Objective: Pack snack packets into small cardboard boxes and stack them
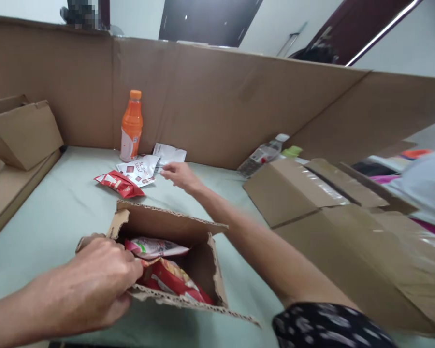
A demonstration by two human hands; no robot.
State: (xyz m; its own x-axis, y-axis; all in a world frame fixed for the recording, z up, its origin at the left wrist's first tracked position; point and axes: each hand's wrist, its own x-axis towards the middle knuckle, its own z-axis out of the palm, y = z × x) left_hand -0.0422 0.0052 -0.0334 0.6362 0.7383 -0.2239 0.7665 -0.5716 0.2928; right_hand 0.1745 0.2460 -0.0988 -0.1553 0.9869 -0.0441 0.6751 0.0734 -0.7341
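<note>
My left hand [105, 275] is closed on the left side of a small open cardboard box [170, 220], its fingers at the rim and against the packets inside. In the box lie a white-and-pink snack packet [157, 247] and a red snack packet [176, 280]. My right hand [179, 175] reaches past the box, fingers slightly bent and apart, at the edge of a silvery-white pouch [171, 152]. Beside that lie a white printed pouch [140, 169] and a red packet [119, 184]. An orange drink bottle [131, 128] stands upright behind them.
Cardboard walls [217, 96] border the pale green tabletop [83, 164] at the back. A clear bottle [264, 155] leans at the right, beside large cardboard boxes [348, 241]. Another open box [25, 130] stands at the left. Part of a person [427, 186] shows at the right edge.
</note>
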